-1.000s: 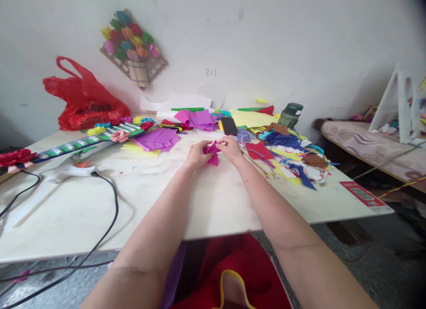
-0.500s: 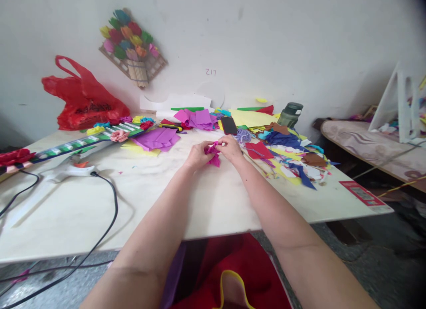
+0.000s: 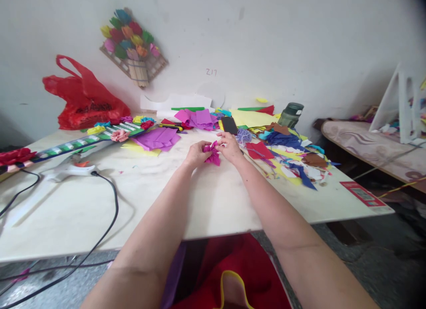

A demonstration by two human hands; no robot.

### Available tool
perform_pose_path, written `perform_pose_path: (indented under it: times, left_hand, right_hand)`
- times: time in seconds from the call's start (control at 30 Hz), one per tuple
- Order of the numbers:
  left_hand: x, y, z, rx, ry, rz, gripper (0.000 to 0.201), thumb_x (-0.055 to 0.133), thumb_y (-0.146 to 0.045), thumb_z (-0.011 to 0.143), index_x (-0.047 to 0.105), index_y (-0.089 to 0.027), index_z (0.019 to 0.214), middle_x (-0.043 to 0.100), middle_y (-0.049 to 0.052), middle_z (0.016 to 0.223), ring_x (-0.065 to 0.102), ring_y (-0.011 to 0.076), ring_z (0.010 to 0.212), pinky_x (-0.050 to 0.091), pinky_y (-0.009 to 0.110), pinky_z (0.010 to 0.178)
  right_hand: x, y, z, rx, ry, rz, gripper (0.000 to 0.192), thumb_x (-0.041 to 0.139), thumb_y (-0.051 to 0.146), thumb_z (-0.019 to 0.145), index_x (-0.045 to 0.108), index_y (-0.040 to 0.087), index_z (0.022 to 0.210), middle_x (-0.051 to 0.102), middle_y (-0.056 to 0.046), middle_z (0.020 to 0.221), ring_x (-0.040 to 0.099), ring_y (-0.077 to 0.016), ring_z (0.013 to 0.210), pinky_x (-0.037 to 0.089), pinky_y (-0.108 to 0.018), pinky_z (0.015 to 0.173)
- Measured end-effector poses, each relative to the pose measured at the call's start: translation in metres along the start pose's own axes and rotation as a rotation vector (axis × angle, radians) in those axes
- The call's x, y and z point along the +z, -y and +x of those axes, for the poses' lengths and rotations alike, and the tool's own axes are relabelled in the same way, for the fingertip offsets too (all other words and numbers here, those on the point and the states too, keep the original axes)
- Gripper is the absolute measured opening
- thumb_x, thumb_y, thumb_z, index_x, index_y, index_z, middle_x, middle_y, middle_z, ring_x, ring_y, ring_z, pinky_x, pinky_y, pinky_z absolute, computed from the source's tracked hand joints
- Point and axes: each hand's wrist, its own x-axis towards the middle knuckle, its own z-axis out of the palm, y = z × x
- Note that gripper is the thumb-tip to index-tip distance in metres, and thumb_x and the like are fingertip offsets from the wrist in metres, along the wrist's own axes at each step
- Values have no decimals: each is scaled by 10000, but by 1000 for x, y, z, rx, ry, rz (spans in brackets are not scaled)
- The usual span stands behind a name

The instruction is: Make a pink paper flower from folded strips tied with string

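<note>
A crumpled magenta paper piece is pinched between the 2 hands just above the table, with the left hand curled shut on its near-left side and the right hand closed on its far-right edge by the fingertips. Just beyond the right hand a black phone and a tangle of lilac thread are seen, while mixed paper scraps are spread to its right. Purple paper sheets are laid beyond and left of the left hand, and a white glue gun is found well apart to its left.
</note>
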Motion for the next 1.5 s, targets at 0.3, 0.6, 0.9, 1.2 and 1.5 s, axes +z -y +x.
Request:
perform_pose_path:
  times: [0.3,0.6,0.9,1.2,1.5]
  left_hand:
    - [-1,0,-1,-49,0,-12,332,593,-200,593,650,-119,910,668,50,751,602,156,656,462,240,593]
    - [1,0,1,49,-19,99,348,573,-202,624,643,-121,955,672,39,793,606,160,709,464,239,650]
    - [5,-3,-1,80,-26,210,411,553,-165,654,606,-113,1058,679,56,829,612,154,739,471,248,722]
    - [9,5,0,127,-20,174,474,542,-177,626,595,-104,1091,681,83,865,621,168,778,462,256,750]
    - [-1,5,5,-111,-10,-191,419,457,-438,724,673,-100,846,641,55,688,563,142,627,431,233,570]
  right_hand:
    - [-4,2,-2,-188,156,77,80,615,129,649,619,196,605,558,-42,1100,476,-202,1069,332,-403,967]
    - [2,-1,-1,-118,137,-38,51,613,155,626,572,186,622,518,-77,1177,465,-237,1118,363,-412,958]
    - [6,-7,0,-72,125,-42,54,587,155,603,600,200,631,553,-63,1127,503,-232,1082,375,-409,960]
    - [14,-13,2,0,128,-97,78,574,137,614,583,180,549,588,-73,1120,539,-227,1042,408,-386,923]
    - [6,-2,-3,-138,120,-136,126,547,109,638,635,196,610,579,-47,1138,518,-221,1028,404,-400,916]
